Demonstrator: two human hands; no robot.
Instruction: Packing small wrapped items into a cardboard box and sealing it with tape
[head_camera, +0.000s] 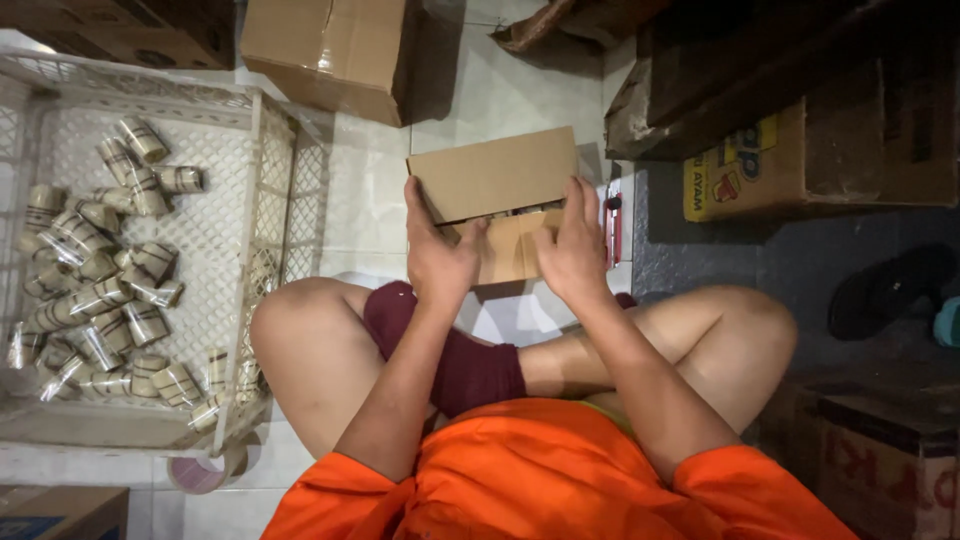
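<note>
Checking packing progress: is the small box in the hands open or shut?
Open: box top flap raised, front flap folded down, contents visible in the gap.

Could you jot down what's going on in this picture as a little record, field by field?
Setting: person sits cross-legged on a tiled floor
Left hand: on the small cardboard box, fingers on its left side
Right hand: on the same box, fingers on its right side
Box state: flaps partly folded, contents mostly hidden
Left of person: white plastic crate holding many small wrapped rolls
Near crate: tape roll on the floor
Around: larger cardboard boxes, a dark sandal
Clothing: orange shirt
</note>
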